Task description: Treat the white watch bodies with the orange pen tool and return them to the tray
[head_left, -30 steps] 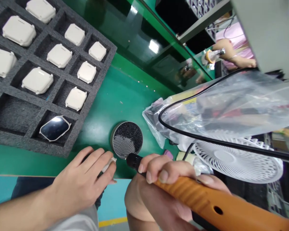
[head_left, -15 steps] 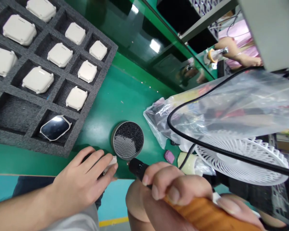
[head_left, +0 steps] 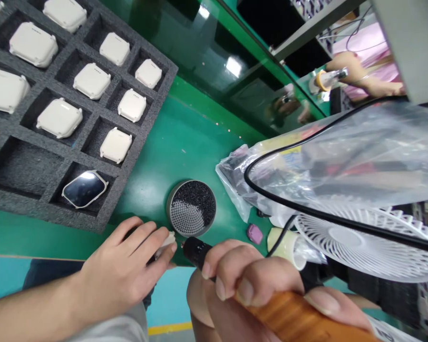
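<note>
Just beside the round dish [head_left: 187, 217], grips orange screwdriver [head_left: 288, 314] in right hand [head_left: 255, 280], holds under curled left hand [head_left: 123, 266] a pale case [head_left: 168, 241], probably light, stiff, best held by edges.

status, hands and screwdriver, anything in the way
Left hand holding mostly hidden whitish piece. Right hand gripping orange electric screwdriver. Round dish of black pieces near tip.
</note>
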Tool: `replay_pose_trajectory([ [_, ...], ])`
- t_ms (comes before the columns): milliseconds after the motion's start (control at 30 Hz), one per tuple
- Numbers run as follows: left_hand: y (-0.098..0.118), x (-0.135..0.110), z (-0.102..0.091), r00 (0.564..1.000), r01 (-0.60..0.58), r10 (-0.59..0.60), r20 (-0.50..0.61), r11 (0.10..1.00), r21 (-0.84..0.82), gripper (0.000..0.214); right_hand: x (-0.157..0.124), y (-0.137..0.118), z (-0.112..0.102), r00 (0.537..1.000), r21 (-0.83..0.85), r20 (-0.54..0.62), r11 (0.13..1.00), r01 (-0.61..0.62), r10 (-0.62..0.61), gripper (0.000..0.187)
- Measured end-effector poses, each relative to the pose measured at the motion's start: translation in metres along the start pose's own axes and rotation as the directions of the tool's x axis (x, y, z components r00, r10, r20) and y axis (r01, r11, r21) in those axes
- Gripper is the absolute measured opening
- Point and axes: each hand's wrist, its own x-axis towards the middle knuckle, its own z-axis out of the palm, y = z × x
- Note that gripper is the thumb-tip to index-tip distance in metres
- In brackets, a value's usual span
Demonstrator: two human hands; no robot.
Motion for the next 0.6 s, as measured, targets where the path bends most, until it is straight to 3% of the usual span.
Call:
replay_pose_trajectory([
  [100, 0.0, 0.0, 0.0, 1.0, 0.001, -0.001, 0.001, 1.0, 0.0, 0.03, -0.003, 0.001, -0.003, 0.999, -0.038, -0.026, 0.999, 0.019, -0.02, 0.04],
  [233, -0.001, 0.002, -0.001, 1.0, -0.001, 0.001, -0.003, 1.0, 0.003, 0.029, -0.009, 0.006, -0.015, 0.995, 0.028, 0.094, 1.0, 0.013, -0.015, 0.044],
  [367, 0.0, 0.003, -0.003, 1.0, 0.008, -0.008, -0.009, 1.0, -0.002, 0.028, -0.008, 0.007, -0.022, 0.991, 0.092, 0.134, 0.996, 0.006, -0.018, 0.048],
  [600, 0.0, 0.002, -0.003, 1.0, 0.012, -0.012, 0.006, 1.0, 0.001, 0.028, -0.005, -0.002, 0.011, 0.995, -0.081, 0.073, 0.995, -0.057, 0.063, 0.042],
])
